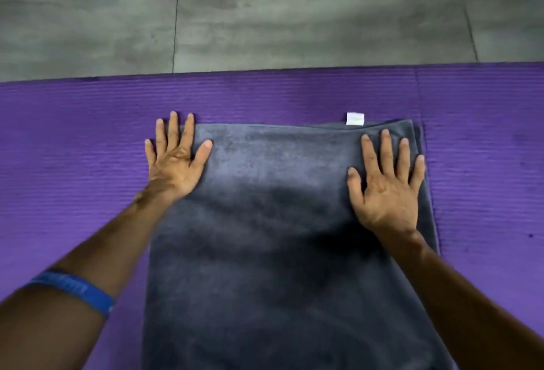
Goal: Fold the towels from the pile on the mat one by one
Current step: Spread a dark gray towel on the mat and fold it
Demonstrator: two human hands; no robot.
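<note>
Left hand (173, 160) and right hand (385, 184) are pressed flat, fingers spread, on the grey towel (279, 237). Stacked far-right edges may be skewed if dragged.

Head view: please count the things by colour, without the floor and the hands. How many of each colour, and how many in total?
Grey: 1, the towel
Purple: 1, the mat
White: 1, the label at the towel's far edge
Blue: 1, the wristband on the left arm
Total: 4
</note>
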